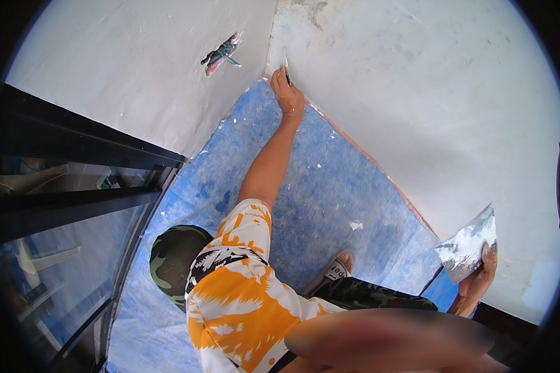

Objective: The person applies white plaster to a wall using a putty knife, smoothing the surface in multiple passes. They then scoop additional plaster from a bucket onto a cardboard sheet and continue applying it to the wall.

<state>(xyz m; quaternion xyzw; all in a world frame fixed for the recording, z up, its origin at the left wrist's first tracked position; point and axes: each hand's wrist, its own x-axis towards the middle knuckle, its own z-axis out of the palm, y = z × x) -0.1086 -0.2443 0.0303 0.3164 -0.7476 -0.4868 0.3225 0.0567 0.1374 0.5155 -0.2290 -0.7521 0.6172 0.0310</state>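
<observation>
My left hand (286, 98) reaches far forward to the corner between two walls. Its fingers close around a narrow putty knife (286, 62), whose thin blade lies against or just off the right-hand wall; contact is unclear. At the right, my right hand (479, 272) grips a wide metal putty blade (463, 245) by its edge. White paste is smeared across that blade's face. The grey-white right wall (404, 81) rises behind both tools.
A stained blue sheet (317, 168) with white crumbs covers the floor. The left wall (124, 74) has a hole with tied wires (221, 55). Black-framed glass (62, 261) stands at left. My camouflage-covered knee (177, 258) and sandalled foot (336, 267) are below.
</observation>
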